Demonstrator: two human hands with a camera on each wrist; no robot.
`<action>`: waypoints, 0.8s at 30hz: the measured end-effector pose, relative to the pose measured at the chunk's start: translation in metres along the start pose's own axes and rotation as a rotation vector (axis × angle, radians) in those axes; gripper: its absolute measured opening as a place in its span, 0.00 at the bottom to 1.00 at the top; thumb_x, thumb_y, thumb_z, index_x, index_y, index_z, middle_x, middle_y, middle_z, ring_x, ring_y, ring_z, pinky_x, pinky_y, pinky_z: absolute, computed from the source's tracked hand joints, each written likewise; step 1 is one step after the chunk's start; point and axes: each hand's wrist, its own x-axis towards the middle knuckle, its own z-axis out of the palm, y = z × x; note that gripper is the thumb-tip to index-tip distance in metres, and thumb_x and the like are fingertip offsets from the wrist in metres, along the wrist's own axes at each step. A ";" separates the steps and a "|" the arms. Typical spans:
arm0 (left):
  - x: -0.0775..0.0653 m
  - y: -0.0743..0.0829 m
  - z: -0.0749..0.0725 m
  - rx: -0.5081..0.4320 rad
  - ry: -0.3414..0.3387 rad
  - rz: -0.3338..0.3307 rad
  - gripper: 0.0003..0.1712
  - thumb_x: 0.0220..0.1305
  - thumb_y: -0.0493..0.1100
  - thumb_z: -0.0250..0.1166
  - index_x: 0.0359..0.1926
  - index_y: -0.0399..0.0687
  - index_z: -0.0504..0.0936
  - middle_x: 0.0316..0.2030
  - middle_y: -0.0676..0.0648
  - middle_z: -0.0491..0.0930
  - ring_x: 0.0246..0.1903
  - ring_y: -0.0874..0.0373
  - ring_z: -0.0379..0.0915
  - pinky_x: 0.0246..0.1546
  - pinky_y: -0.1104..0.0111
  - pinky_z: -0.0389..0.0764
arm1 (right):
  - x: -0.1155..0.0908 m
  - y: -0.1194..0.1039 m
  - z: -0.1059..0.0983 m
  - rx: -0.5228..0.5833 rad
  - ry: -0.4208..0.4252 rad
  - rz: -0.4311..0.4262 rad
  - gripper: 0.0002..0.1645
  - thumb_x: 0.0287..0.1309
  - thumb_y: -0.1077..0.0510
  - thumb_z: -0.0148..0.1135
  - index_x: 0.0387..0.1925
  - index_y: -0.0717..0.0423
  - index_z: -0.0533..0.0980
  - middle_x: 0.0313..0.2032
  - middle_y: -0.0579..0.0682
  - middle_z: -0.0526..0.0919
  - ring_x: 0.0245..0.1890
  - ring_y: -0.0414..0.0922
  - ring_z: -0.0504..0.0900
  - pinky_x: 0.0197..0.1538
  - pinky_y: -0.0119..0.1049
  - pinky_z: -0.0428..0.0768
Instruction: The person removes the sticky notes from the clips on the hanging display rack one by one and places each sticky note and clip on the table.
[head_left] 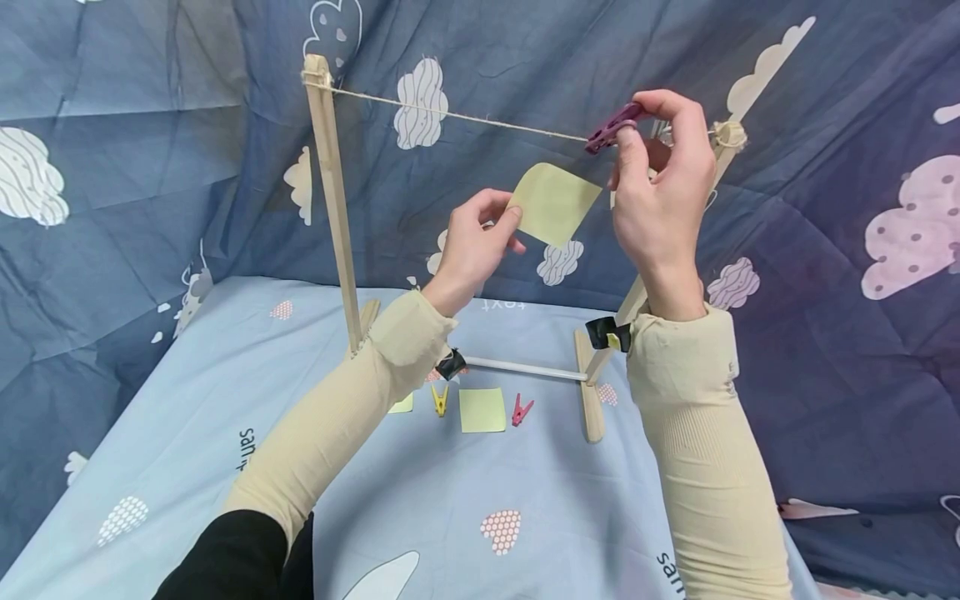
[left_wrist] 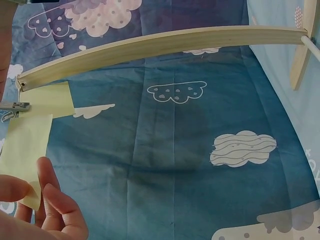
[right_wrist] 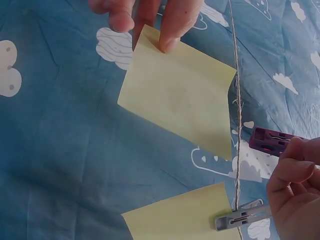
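Observation:
My left hand (head_left: 476, 246) pinches a pale yellow sticky note (head_left: 555, 204) by one side, between thumb and fingers. The note's far corner sits right by the twine (right_wrist: 238, 115) in the right wrist view. Above and to the right, my right hand (head_left: 666, 196) pinches the handle end of a purple clothespin (head_left: 611, 129), whose tip is close to the twine in the head view. A second yellow sticky note (right_wrist: 180, 215) hangs from the twine by a grey clothespin (right_wrist: 240, 219); in the head view my right hand mostly hides both.
Two wooden posts, a left post (head_left: 333, 200) and a right post (head_left: 723, 154), hold the twine. A white rod (head_left: 525, 369) runs low between them. On the blue cloth lie a yellow clothespin (head_left: 440, 402), a sticky note (head_left: 482, 411), a red clothespin (head_left: 521, 410) and another partly hidden note (head_left: 402, 405).

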 end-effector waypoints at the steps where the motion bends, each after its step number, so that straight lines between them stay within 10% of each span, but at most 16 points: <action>1: 0.000 0.000 0.000 0.000 -0.002 -0.002 0.12 0.69 0.38 0.57 0.50 0.39 0.78 0.36 0.44 0.78 0.24 0.51 0.78 0.31 0.72 0.79 | -0.001 0.000 0.000 0.001 -0.001 -0.002 0.14 0.65 0.66 0.51 0.51 0.59 0.74 0.41 0.40 0.74 0.16 0.35 0.70 0.24 0.25 0.70; 24: -0.012 -0.006 -0.006 0.007 -0.010 -0.056 0.12 0.68 0.41 0.59 0.50 0.42 0.78 0.38 0.44 0.79 0.24 0.53 0.78 0.32 0.70 0.77 | -0.031 0.011 -0.012 0.146 0.015 -0.004 0.14 0.64 0.66 0.56 0.51 0.61 0.74 0.38 0.43 0.77 0.15 0.34 0.70 0.24 0.24 0.71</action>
